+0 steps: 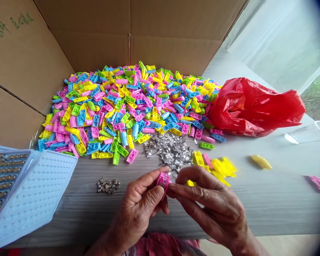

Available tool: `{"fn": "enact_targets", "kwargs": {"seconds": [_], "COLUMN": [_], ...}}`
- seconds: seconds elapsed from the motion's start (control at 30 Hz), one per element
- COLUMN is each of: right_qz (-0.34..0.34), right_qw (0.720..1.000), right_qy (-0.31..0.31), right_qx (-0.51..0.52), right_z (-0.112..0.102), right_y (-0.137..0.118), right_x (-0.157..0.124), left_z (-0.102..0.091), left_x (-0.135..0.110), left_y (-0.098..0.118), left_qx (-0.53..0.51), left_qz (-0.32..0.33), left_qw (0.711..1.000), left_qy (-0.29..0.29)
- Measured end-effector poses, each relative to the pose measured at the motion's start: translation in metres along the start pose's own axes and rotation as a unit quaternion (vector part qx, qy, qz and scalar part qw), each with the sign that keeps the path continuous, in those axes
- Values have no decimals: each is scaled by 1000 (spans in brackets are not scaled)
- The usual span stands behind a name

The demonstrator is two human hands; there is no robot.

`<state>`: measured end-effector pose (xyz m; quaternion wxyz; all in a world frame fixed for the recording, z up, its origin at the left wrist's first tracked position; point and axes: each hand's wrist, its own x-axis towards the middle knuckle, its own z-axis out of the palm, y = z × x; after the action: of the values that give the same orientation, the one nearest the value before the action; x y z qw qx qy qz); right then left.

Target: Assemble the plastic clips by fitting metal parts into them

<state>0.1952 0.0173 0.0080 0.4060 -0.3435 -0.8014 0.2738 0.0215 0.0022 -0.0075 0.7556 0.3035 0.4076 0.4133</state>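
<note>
From where I stand, the person's left hand [138, 204] has a small pink plastic piece [163, 180] gripped between the thumb and the fingers, its hollow side partly showing, raised over the grey table [280, 209]. The right hand [210, 199] comes up against that piece from the other side, thumb and forefinger tips drawn close together at its edge; I can't tell whether they pinch the piece itself or something tiny hidden there. Just beyond the grip lies a pile of shiny metal parts [173, 151], and behind that spreads a great heap of plastic pieces [130, 110] in pink, blue, yellow and green, banked up against cardboard walls [96, 42]. To the left of the grip, near the left hand, sits a little cluster of metal discs [108, 185]; farther out that way, a pale blue tray [40, 192] leans at a slant, with another tray [28, 160] holding rows of round discs beside it. To the right of the grip, just past the right hand's knuckles, a group of yellow pieces [224, 167] is scattered, somewhat blurred. Well apart on that side are a lone yellow piece [261, 161], a crumpled red plastic bag [256, 110] and a clear cup [306, 134] lying on its side.
</note>
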Motion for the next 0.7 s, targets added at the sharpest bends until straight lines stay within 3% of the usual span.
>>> {"fn": "enact_targets", "kwargs": {"seconds": [0.2,0.7], "right_qz": [6,-10], "right_qw": [1000,999], "right_qy": [16,21], "right_qx": [0,-22], "right_z": [0,-1], "right_y": [-1,-1], "right_x": [1,3], "left_z": [3,6], "left_x": [1,2], "left_y": [2,2], "left_qx": [-26,75], "left_qz": [-4,49], "left_qw": [1000,995], "left_qy": [9,46]}}
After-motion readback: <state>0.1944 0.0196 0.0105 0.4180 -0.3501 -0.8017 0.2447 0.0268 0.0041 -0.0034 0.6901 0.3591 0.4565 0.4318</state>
